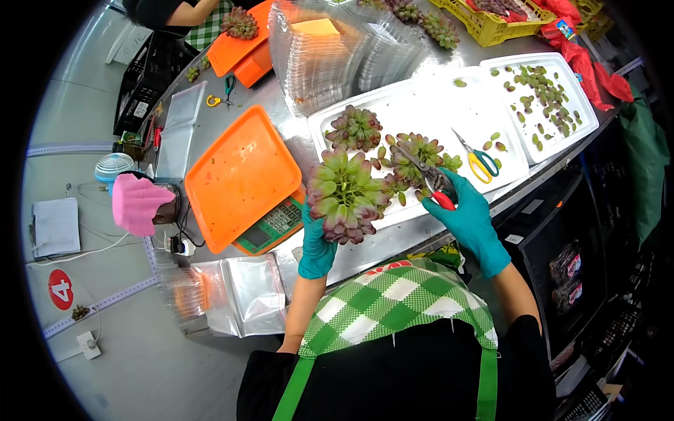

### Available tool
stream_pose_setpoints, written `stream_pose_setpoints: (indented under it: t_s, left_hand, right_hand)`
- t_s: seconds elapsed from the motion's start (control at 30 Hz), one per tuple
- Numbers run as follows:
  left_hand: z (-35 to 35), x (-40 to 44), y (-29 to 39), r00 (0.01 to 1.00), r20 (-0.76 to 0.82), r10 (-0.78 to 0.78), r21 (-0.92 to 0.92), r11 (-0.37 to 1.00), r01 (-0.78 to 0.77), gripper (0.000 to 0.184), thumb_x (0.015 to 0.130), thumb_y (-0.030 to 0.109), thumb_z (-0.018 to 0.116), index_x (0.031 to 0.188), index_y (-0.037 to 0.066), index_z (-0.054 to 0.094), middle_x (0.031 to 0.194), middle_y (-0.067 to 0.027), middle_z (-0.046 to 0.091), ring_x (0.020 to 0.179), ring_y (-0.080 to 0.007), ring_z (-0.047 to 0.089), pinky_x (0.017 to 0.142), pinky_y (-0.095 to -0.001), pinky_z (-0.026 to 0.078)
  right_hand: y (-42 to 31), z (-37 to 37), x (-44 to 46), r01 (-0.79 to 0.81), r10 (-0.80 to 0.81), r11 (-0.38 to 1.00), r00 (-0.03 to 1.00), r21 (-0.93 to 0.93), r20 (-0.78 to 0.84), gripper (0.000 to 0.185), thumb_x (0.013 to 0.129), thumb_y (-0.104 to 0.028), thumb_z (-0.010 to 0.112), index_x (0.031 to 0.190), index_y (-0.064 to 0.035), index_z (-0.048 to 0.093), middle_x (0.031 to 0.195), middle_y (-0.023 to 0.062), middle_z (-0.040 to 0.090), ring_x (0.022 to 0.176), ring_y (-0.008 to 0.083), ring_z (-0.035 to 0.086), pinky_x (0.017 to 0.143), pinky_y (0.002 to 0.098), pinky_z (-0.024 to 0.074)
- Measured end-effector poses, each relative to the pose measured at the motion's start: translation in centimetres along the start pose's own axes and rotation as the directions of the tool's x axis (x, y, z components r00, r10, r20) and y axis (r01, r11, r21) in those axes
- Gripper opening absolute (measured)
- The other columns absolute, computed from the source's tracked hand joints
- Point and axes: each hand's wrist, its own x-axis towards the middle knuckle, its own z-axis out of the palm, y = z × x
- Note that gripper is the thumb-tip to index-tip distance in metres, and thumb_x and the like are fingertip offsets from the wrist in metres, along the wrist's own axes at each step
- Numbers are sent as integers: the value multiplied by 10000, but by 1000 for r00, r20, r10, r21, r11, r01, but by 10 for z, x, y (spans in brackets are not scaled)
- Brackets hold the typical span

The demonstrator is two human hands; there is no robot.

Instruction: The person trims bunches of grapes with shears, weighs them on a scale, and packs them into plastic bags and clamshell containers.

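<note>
Left grip (pixel 319 242) is closed around a large green-and-purple succulent (pixel 344 191), held at the eight o'clock corner of a white tray (pixel 425 109). Red-handled pruners (pixel 441 197) are clasped in the right grip (pixel 466 212), their blades over another rosette (pixel 420 150) at the succulent's two o'clock. Farther along, loose leaves (pixel 542 91) are scattered in a second tray (pixel 565 140), and an orange scale (pixel 244 175) is set at nine o'clock.

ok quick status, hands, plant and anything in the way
Left hand holding large succulent, rosette facing up. Right hand gripping red-handled pruners. Possible snag: scissors in white tray, near right hand.
</note>
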Motion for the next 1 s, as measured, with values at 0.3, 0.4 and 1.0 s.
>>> stream_pose_setpoints:
  t_s: [0.3,0.4,1.0]
  left_hand:
    - [-2,13,-11,987,154,44,-431,902,27,600,824,440,426,1296,111,257,1321,-117,288,1176,-307,343,963,-495,304]
    - [10,17,6,992,113,54,-447,894,2,577,826,472,393,1287,144,282,1308,-105,312,1158,-290,366,933,-551,305]
    - [-82,34,136,856,-185,482,151,875,-460,382,818,173,540,1164,48,437,1117,-58,502,998,-162,506,839,-288,430]
  right_hand:
    - [28,12,9,-2,1,999,999,-38,-49,622,673,-346,677,1134,11,462,866,140,540,767,216,548,674,326,450]
    - [39,17,9,-13,12,1000,997,-14,-72,631,670,-336,683,1143,14,456,868,137,534,769,217,546,684,325,446]
    - [31,21,3,-146,146,985,989,94,4,660,665,-256,700,1190,17,409,1042,144,526,881,197,538,776,303,433]
